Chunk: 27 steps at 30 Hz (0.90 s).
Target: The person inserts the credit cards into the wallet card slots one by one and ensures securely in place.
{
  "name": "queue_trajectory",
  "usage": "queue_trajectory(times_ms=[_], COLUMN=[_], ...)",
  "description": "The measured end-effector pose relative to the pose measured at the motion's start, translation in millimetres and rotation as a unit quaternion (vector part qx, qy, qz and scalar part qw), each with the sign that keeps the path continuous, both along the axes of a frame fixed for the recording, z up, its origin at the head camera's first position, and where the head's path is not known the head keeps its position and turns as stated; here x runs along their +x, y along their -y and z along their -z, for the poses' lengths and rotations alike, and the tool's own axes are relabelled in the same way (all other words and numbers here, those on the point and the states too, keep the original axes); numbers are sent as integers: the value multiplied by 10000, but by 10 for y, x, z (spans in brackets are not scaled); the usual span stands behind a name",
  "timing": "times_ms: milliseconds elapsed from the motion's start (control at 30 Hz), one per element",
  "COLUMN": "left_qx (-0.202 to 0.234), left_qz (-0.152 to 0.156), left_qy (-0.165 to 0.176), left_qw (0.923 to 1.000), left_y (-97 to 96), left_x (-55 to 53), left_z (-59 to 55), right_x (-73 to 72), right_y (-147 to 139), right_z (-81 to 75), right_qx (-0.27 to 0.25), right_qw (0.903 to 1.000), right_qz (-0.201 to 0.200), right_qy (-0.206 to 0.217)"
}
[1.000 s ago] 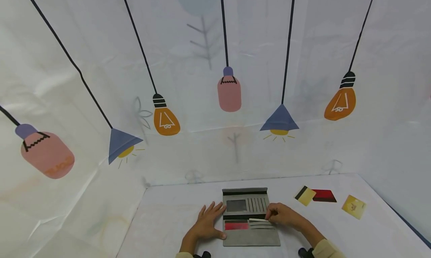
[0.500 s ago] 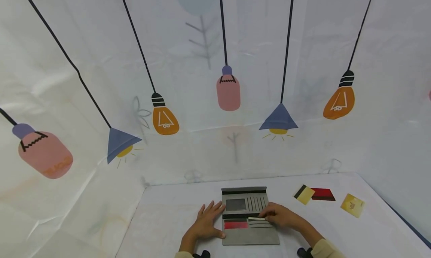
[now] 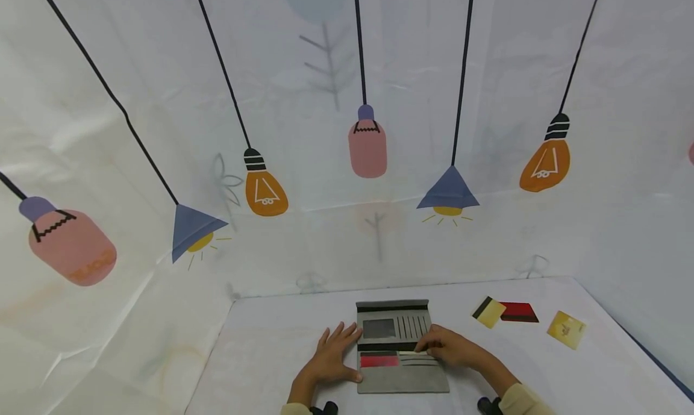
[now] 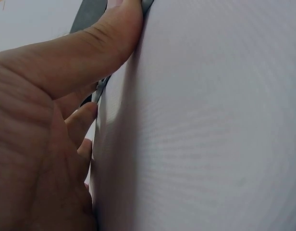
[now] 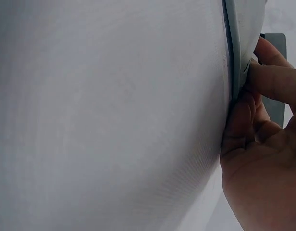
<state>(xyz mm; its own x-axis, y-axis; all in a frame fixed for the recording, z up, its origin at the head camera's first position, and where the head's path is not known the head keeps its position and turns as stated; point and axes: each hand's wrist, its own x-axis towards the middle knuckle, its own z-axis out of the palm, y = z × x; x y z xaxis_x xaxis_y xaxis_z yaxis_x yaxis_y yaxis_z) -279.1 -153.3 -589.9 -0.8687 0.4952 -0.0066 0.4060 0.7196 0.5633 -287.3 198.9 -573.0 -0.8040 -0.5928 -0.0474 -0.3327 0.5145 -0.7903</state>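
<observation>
A grey wallet lies spread out on the white table, with slots in both halves and a dark see-through window in the far half. In its near half a red card sits in the left slot. My left hand rests along the wallet's left edge, fingers spread and thumb on the near corner. With curled fingers, my right hand pinches a pale card at the near half's right slots; only a thin strip of it shows. The right wrist view has thumb and fingertips together at the wallet's edge.
Right of the wallet, a yellow card with a black stripe overlaps a dark red card. A gold card lies farther right. White sheeting printed with lamps stands behind the table.
My right hand has shifted left along the pale card and then slightly down. The card has sunk deeper into its slot, leaving less showing. My left hand stays in place.
</observation>
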Motion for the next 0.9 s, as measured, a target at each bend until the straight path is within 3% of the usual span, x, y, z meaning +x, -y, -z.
queue_trajectory(times_ms=[333, 500, 667, 900], left_qx=[-78, -87, 12, 125], left_qz=[30, 15, 4, 38], left_qy=[-46, -35, -19, -25], left_qw=[10000, 10000, 10000, 9999], left_y=[3, 9, 24, 44], left_x=[12, 26, 26, 35], left_z=[18, 52, 74, 82], right_x=[44, 64, 86, 120], right_y=[-95, -236, -456, -932], right_z=[0, 7, -7, -75], right_qx=[216, -23, -479, -525], right_qw=[9994, 9987, 9944, 9884], right_qz=[207, 496, 932, 1413], right_qy=[-153, -128, 135, 162])
